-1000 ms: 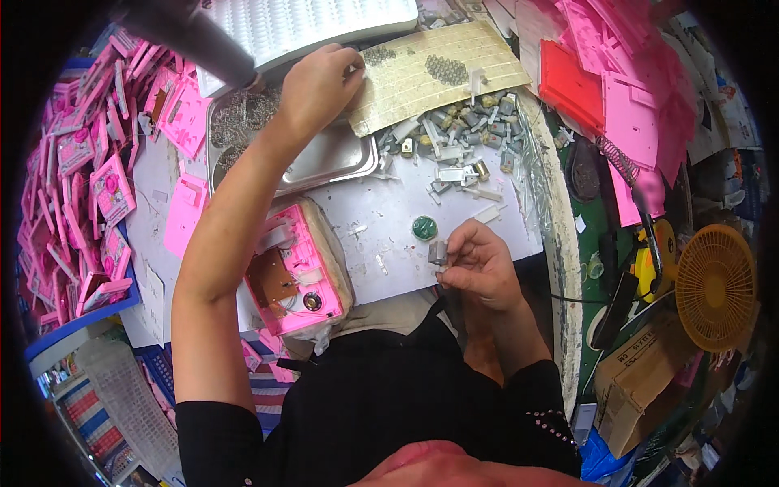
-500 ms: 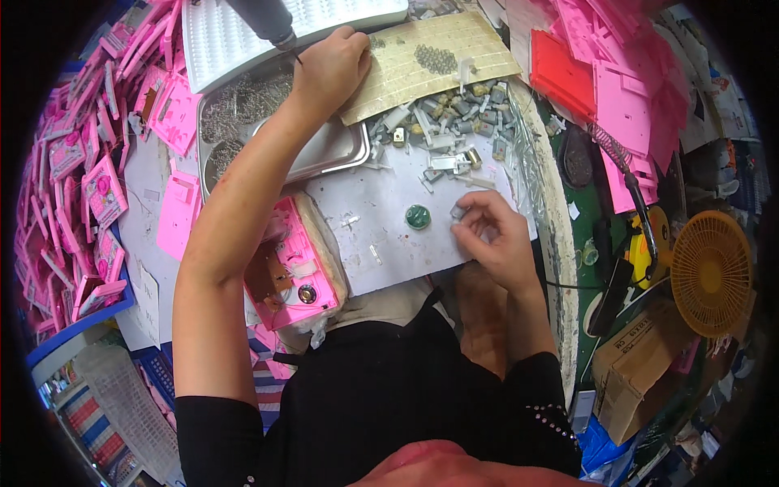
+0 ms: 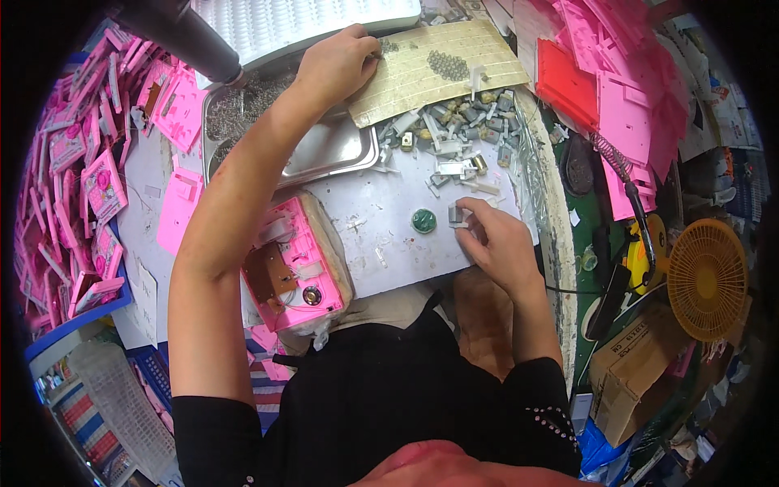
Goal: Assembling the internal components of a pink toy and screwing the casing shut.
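Note:
My left hand [image 3: 337, 66] reaches far forward over a metal tray. Its fingers are curled at the left side of a yellowish ridged board [image 3: 438, 69], beside a few tiny metal pieces [image 3: 391, 48]; whatever is in the fingertips is hidden. Nearer to me, my right hand [image 3: 499, 243] pinches a small grey block-shaped part [image 3: 457, 216] between thumb and forefinger, just above the table. Just left of that part sits a small round pot of green stuff [image 3: 423, 221]. An open pink plastic casing [image 3: 294, 276] with a speaker and brown board inside lies below my left forearm.
A pile of small grey motor-like parts [image 3: 479, 130] lies beyond my right hand. The metal tray [image 3: 369, 154] holds many screws. A dark powered screwdriver [image 3: 191, 40] hangs at upper left, near a white ridged tray [image 3: 324, 20]. Pink casings [image 3: 101, 183] heap on both sides.
The screwdriver hangs farther left, away from my left hand. My right fingers have straightened somewhat, showing more of the grey part. My left hand stays at the board's edge.

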### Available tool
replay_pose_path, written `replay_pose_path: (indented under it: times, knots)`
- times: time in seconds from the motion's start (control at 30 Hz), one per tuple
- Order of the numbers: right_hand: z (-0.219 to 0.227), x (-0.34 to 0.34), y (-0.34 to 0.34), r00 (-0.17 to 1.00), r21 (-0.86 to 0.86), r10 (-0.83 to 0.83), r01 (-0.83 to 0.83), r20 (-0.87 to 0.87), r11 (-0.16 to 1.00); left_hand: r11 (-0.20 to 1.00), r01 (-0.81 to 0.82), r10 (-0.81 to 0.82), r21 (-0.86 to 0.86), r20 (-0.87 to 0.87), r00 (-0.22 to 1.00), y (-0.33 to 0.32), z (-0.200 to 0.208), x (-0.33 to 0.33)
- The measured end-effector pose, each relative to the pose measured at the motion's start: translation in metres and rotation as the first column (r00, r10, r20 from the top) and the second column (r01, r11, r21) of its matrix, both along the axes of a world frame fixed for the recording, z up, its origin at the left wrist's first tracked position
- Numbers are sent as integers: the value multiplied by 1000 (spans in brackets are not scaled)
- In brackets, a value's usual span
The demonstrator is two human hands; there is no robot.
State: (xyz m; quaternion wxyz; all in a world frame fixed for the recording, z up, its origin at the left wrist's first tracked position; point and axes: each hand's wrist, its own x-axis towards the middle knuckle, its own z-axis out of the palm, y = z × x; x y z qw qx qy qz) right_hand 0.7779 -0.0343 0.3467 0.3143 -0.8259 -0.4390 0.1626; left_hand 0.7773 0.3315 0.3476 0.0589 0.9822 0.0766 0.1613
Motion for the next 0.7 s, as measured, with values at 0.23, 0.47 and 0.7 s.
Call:
replay_pose_path:
  times: [0.23,0.47,0.7]
  knots:
    - [31,31,47,995,289,-75,91,-67,953,993,105,-92,-60,183,979,-12,7,-12]
    - [21,69,150,821,366,65,180,-567,913,960,257,-196,-111,390,900,-65,48,-51]
    - [21,48,159,869,444,108,137,-483,886,944,191,-90,-269,349,933,-60,45,-70]
